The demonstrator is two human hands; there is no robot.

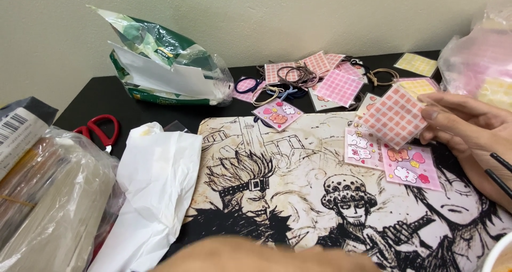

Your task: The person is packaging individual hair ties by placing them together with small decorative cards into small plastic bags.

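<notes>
My right hand (469, 127) reaches in from the right edge, its fingers pinching an orange-pink checked square packet (393, 117) by the corner. Thin black hair ties (498, 172) ring that wrist. Just below the packet lie two pink cartoon-animal cards (410, 168) on a drawn desk mat (277, 186). A blurred skin-toned shape (266, 257) along the bottom edge may be my left hand or arm; its fingers are not visible.
A pile of checked packets and hair ties (314, 77) lies at the back, with another pink card (277, 113). Red scissors (98, 129), a white plastic bag (154, 186), a green-and-white bag (165, 64) and clear wrapped packs (48, 208) fill the left. A bag of pink and yellow packets (480, 58) sits far right.
</notes>
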